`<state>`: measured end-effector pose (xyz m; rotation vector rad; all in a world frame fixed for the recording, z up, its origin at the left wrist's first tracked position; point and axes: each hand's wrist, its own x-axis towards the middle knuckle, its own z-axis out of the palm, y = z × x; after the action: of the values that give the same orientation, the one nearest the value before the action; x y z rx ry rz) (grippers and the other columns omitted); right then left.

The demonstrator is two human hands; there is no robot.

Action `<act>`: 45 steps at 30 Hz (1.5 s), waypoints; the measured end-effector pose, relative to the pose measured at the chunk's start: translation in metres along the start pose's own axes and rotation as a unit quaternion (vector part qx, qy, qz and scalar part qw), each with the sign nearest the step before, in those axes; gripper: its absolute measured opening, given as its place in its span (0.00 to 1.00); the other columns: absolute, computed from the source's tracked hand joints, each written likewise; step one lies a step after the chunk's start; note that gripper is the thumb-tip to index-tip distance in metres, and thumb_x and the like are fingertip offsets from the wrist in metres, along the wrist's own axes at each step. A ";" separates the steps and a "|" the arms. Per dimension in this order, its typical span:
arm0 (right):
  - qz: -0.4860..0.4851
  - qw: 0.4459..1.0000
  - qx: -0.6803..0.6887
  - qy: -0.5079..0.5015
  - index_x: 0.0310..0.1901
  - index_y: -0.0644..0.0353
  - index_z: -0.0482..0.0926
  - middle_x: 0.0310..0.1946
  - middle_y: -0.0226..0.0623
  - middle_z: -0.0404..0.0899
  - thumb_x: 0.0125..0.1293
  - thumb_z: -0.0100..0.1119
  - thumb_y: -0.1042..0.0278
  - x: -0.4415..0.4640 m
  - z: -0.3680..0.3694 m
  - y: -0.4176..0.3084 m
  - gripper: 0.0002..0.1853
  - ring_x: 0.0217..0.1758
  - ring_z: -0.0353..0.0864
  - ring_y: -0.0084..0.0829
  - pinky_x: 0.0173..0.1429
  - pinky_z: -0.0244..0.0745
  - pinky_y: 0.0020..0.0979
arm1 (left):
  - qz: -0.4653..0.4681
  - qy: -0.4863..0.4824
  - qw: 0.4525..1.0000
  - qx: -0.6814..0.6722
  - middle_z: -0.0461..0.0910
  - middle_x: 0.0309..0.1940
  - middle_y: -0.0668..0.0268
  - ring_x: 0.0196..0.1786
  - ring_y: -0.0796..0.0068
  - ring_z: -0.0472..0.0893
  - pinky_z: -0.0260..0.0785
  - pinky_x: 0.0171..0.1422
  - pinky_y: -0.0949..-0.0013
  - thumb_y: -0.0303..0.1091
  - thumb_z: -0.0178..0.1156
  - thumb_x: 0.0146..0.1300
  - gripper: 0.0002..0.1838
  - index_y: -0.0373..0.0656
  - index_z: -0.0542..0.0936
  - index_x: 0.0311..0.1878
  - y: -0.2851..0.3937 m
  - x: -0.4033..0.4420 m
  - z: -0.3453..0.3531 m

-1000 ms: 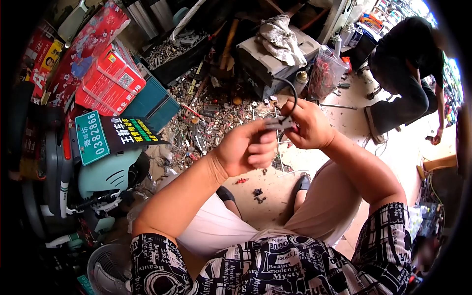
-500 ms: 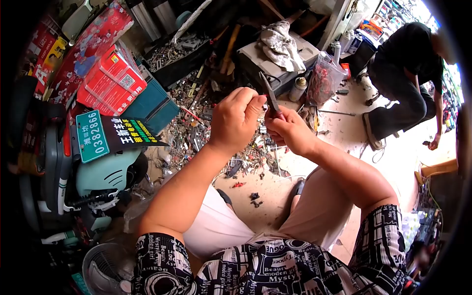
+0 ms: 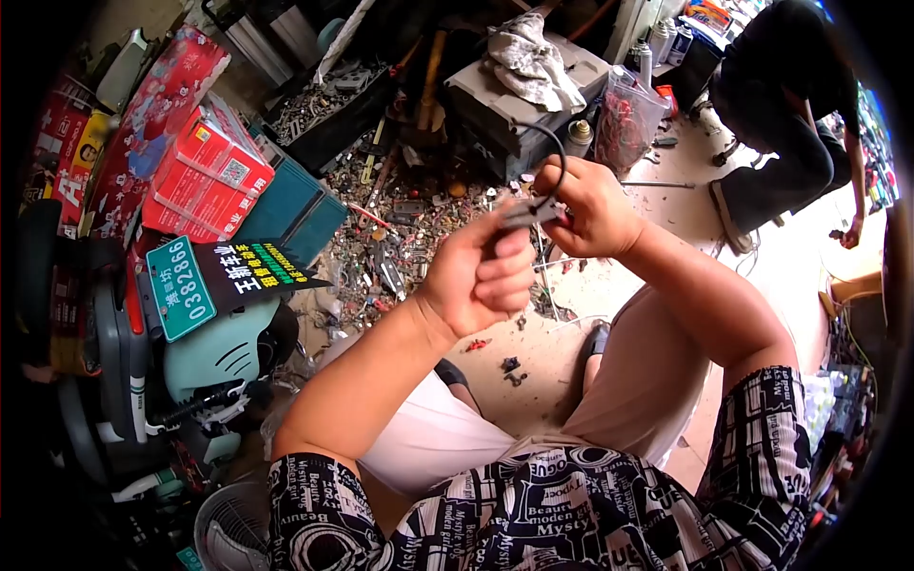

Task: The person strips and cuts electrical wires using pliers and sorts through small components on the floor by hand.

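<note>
My right hand [image 3: 598, 207] is closed around a grey pointed metal hand tool [image 3: 530, 217], whose metal end points left towards my other hand; its exact kind is blurred. A spot of red shows at the tool beside my right fingers. My left hand [image 3: 481, 271] is closed, fingers curled and thumb against the tool's tip; what lies inside it is hidden. In front of my right fingers a thin black cable [image 3: 560, 152] arcs up and away to the left, its lower end meeting the tool between both hands.
Loose small parts [image 3: 400, 257] litter the floor. A grey box [image 3: 476, 90] carries a white rag [image 3: 535, 62], near a spray can [image 3: 578, 138] and a plastic bag [image 3: 628, 119]. Left stand red cartons [image 3: 211, 176] and a green number plate [image 3: 181, 288]. Another person [image 3: 785, 105] crouches at right.
The tool has swung from pointing upward to pointing left. My left hand has dropped lower, and my right hand has shifted up and right. The black cable now arcs before my right hand.
</note>
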<state>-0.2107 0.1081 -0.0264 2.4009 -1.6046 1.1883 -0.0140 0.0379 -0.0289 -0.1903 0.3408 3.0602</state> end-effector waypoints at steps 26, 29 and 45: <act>0.399 0.799 0.447 -0.052 0.28 0.56 0.65 0.19 0.20 0.62 0.62 0.51 0.71 0.007 0.025 -0.053 0.07 0.21 0.60 0.16 0.25 0.57 0.22 | 0.397 0.281 0.609 0.627 0.65 0.15 0.71 0.20 0.81 0.66 0.58 0.24 0.73 0.39 0.51 0.72 0.16 0.41 0.73 0.29 0.012 -0.006 0.013; 0.368 0.847 0.381 -0.035 0.28 0.58 0.65 0.18 0.23 0.63 0.60 0.52 0.72 0.005 0.026 -0.048 0.07 0.23 0.61 0.19 0.27 0.61 0.26 | 0.328 0.258 0.785 0.457 0.64 0.16 0.76 0.17 0.87 0.60 0.50 0.20 0.81 0.49 0.44 0.75 0.21 0.46 0.70 0.29 0.010 -0.004 0.016; -0.128 0.990 0.048 -0.018 0.32 0.57 0.70 0.27 0.38 0.67 0.39 0.59 0.67 0.004 -0.006 0.000 0.15 0.28 0.69 0.43 0.29 0.66 0.40 | -0.035 -0.009 0.999 0.000 0.55 0.10 0.77 0.10 0.83 0.51 0.46 0.18 0.78 0.53 0.44 0.73 0.23 0.50 0.64 0.24 -0.025 -0.015 0.016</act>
<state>-0.2139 0.1077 -0.0199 2.6015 -1.2231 1.2064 0.0009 0.0650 -0.0163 -0.1708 0.3267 2.9914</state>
